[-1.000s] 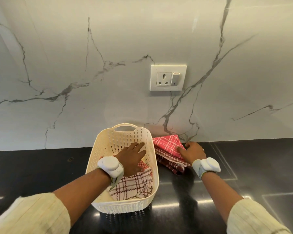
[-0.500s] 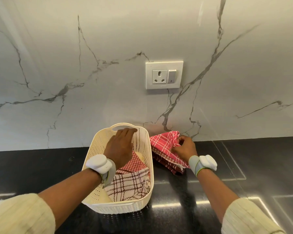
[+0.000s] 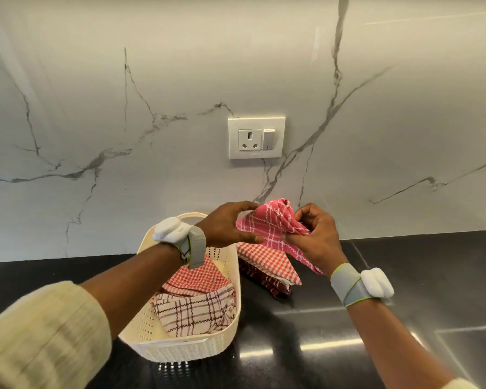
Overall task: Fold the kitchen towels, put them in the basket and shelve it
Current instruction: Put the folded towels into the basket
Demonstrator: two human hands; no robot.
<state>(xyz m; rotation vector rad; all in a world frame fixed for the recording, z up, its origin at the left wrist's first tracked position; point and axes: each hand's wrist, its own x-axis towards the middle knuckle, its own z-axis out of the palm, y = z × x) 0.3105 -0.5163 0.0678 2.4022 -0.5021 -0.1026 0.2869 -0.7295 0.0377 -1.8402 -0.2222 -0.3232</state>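
A cream perforated basket (image 3: 163, 348) stands on the black counter and holds a red-checked towel (image 3: 199, 279) and a white towel with brown plaid (image 3: 192, 313). To its right lies a small pile of folded towels (image 3: 264, 262), red-and-white check on top. Above that pile a pink towel with white lines (image 3: 270, 226) is lifted in the air. My right hand (image 3: 317, 237) grips its right side in curled fingers. My left hand (image 3: 227, 224) pinches its left edge between thumb and fingers, over the basket's far right corner.
The black glossy counter (image 3: 390, 304) runs to the right of the pile. A white marble wall (image 3: 124, 122) rises right behind the basket, with a wall socket and switch (image 3: 256, 138) above the towels.
My right hand has lifted the pink towel off the pile. My left hand has come out of the basket and moved right to take hold of the towel's left edge.
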